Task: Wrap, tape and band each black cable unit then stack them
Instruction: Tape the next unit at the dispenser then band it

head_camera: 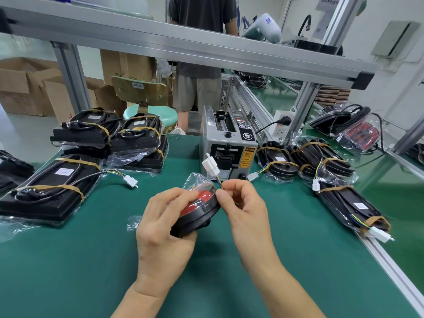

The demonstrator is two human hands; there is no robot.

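My left hand (164,222) grips a black cable unit (198,212) with a red lens, held above the green mat inside a clear plastic bag. My right hand (243,203) pinches the unit's thin coloured wires just below the white connector (210,167), which sticks up. A stack of banded, bagged black units (107,136) lies at the left, with one more banded unit (49,189) in front of it. Several banded units (321,164) lie at the right.
A grey tape dispenser (229,145) stands behind my hands on the green mat (91,260). A small piece of clear tape (134,222) lies left of my hand. Unbanded bagged units (351,127) sit far right. A person stands behind the bench beside a stool (151,113).
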